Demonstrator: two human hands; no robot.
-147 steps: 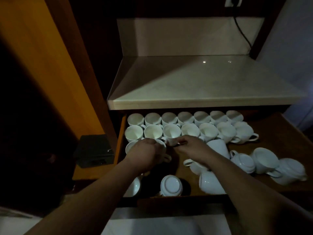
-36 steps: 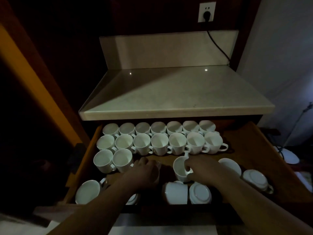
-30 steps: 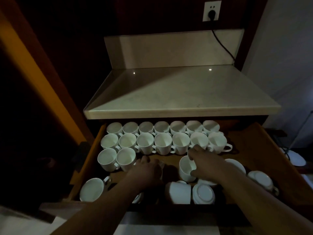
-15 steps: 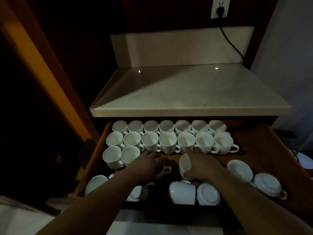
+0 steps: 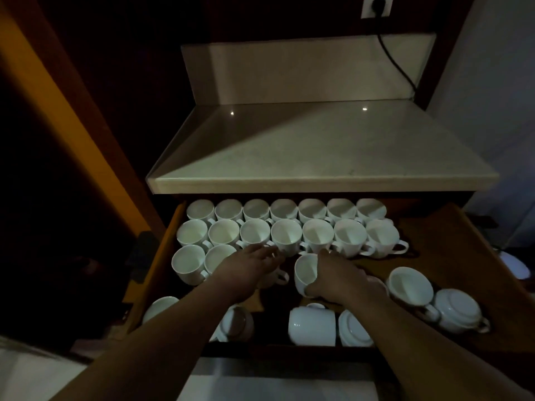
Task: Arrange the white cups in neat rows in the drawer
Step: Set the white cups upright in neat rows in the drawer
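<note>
On my feed the pale stone countertop [image 5: 318, 157] fills the upper view, with the open wooden drawer [image 5: 451, 250] below it. Two full rows of white cups [image 5: 286, 237] stand upright at the drawer's back, and a third row [image 5: 188, 263] holds two cups at the left. My left hand [image 5: 249, 270] lies flat, fingers stretched over a mostly hidden cup whose handle [image 5: 280, 277] shows. My right hand [image 5: 338, 276] clasps a tilted cup [image 5: 305, 272] just in front of the second row. Loose cups [image 5: 312, 325] lie tipped or upturned near the front.

White cups [image 5: 286, 238]: 2 full upright rows at drawer [image 5: 448, 241] back, rest scattered, some inverted.
</note>
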